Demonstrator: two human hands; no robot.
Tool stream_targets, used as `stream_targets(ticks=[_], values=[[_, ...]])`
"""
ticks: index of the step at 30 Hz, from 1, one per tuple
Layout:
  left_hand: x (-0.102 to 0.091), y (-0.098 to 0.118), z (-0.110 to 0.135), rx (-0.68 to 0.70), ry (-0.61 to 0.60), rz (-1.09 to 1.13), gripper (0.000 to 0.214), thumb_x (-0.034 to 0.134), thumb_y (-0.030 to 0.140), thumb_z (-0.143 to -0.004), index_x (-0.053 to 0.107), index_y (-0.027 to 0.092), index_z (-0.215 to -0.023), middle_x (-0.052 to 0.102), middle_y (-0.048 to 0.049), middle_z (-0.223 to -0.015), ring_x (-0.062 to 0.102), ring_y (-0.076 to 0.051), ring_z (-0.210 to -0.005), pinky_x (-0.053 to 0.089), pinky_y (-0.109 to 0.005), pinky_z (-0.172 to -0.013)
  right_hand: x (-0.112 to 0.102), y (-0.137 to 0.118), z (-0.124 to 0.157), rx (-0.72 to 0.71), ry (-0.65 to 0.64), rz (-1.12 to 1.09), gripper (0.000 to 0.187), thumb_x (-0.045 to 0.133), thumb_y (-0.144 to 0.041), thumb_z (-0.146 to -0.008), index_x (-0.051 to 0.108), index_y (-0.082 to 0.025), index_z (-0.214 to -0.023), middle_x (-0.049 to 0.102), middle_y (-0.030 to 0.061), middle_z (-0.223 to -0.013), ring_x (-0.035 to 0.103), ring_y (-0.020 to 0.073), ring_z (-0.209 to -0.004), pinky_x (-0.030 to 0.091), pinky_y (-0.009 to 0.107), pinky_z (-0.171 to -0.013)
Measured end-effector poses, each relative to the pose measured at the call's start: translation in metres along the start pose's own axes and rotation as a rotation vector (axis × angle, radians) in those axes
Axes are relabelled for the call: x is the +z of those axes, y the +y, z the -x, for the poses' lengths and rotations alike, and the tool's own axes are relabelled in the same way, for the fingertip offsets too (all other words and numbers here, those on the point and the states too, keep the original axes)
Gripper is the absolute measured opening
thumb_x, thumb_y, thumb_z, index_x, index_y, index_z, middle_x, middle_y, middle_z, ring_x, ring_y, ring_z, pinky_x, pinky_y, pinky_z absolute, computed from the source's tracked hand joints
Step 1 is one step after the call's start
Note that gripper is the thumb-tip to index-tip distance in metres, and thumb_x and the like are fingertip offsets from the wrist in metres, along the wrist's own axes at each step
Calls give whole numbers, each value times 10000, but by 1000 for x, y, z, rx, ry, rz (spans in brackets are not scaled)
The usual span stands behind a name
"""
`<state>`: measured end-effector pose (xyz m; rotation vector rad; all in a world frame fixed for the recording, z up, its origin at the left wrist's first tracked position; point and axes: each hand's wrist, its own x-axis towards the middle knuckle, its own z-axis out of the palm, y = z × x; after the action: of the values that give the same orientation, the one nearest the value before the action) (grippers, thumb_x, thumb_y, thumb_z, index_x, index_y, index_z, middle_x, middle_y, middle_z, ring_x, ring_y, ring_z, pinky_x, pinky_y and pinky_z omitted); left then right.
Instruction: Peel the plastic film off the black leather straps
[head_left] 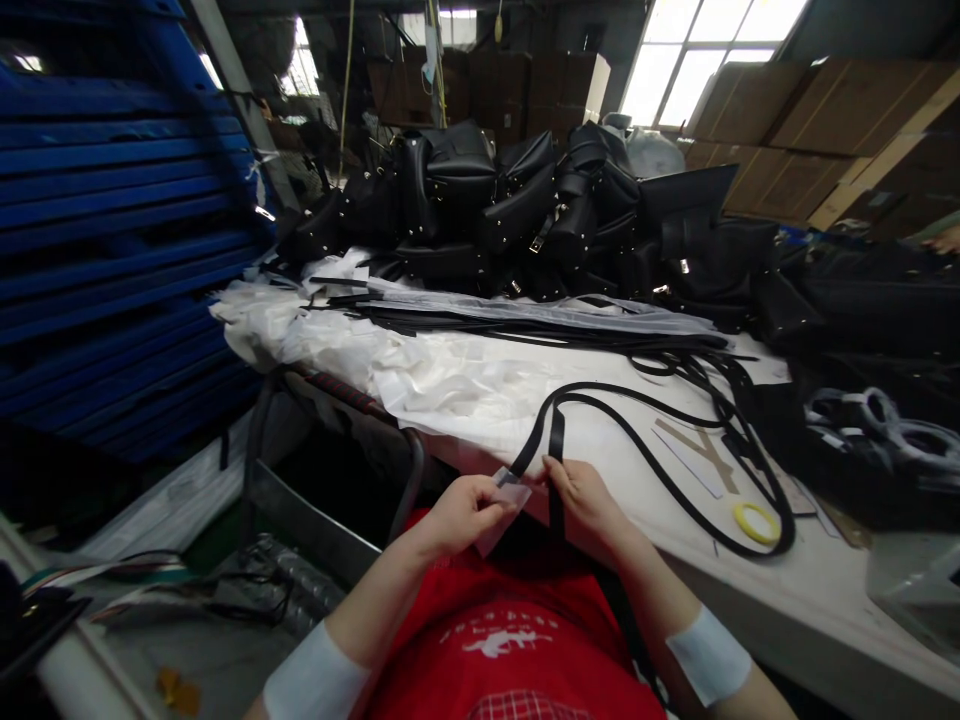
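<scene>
My left hand point(471, 512) is closed at the table's front edge, pinching a piece of clear plastic film point(511, 490) that lies around the end of a black strap point(534, 440). Just to the right, my right hand point(581, 492) has its thumb and fingers closed on another stretch of black strap point(556, 440), which hangs down past the edge. From both hands the strap runs out in a long loop over the white table top. A yellow tape roll point(756, 523) lies inside the loop's right end.
Crumpled white wrapping point(450, 375) covers the table's left part. Long black straps point(525, 322) lie behind it, before a heap of black bags point(465, 190). A metal-framed chair point(322, 510) stands at left. Clear plastic coils point(877, 425) sit at right; cardboard boxes point(817, 110) are stacked behind.
</scene>
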<state>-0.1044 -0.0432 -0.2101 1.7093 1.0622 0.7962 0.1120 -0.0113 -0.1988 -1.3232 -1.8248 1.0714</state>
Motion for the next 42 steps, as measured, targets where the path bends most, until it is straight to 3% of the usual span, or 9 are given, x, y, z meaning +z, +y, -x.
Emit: stream_targets(ticks=[6, 10, 19, 23, 27, 30, 35, 38, 42], values=[[3, 1, -6, -45, -94, 87, 376, 651, 410, -824, 605, 122, -586, 541, -6, -606, 487, -126, -600, 394, -231, -580, -27, -19, 2, -58, 397, -438, 558, 500, -709, -848, 659, -185, -746, 589, 14, -530, 451, 109, -362, 338, 243, -358], [8, 10, -8, -29, -143, 108, 417, 639, 475, -824, 609, 129, -594, 547, -7, -617, 505, -140, -630, 414, -242, -612, -20, -31, 3, -150, 475, -512, 474, 569, -640, -852, 644, -190, -724, 618, 25, -552, 503, 123, -387, 389, 254, -378], [5, 11, -8, -25, -114, 120, 423, 645, 473, -823, 607, 128, -581, 530, -1, -601, 498, -134, -610, 407, -240, -594, 1, -26, 2, -90, 307, -448, 480, 510, -627, -894, 655, -196, -738, 607, 19, -549, 521, 137, -445, 404, 257, -437], [11, 9, -12, 30, -29, 142, 366, 629, 401, -853, 642, 121, -618, 569, -18, -657, 539, -144, -646, 433, -247, -622, 22, -14, 2, -201, 240, -195, 471, 375, -522, -983, 687, -212, -815, 676, 62, -761, 622, 191, -712, 491, 315, -678], [21, 7, -12, -12, 137, 195, 349, 502, 407, -932, 664, 133, -787, 570, -19, -746, 561, -123, -604, 460, -234, -568, 31, -2, -3, -232, 282, -48, 310, 544, -476, -905, 698, -210, -873, 676, 89, -932, 607, 246, -926, 466, 385, -866], [23, 8, -8, -43, 180, 168, 344, 452, 416, -959, 650, 145, -884, 555, 2, -744, 484, -71, -479, 426, -207, -484, 30, 3, -9, 36, 271, -372, 334, 699, -493, -773, 666, -193, -916, 676, 78, -919, 616, 240, -882, 494, 369, -817], [22, 13, -2, -46, 47, 256, 565, 488, 373, -962, 298, 206, -1468, 670, -23, -844, 476, -63, -431, 393, -186, -426, 28, 1, -12, 347, -207, -1177, 410, 723, -470, -754, 665, -233, -1084, 694, 39, -1020, 641, 209, -819, 508, 297, -613], [26, 12, -2, -107, 71, 317, 582, 542, 402, -931, 308, 172, -1411, 684, -31, -813, 482, -70, -407, 390, -193, -405, 30, -4, -15, 324, -84, -1351, 186, 732, -405, -791, 668, -232, -816, 698, 4, -963, 626, 190, -890, 513, 296, -715], [29, 3, -7, -286, -41, 454, 437, 563, 555, -867, 539, 139, -997, 660, -32, -716, 568, -108, -473, 449, -224, -468, 35, -7, -23, 211, 156, -1179, 386, 698, -474, -825, 535, -203, -604, 679, 16, -904, 581, 174, -877, 470, 275, -748]])
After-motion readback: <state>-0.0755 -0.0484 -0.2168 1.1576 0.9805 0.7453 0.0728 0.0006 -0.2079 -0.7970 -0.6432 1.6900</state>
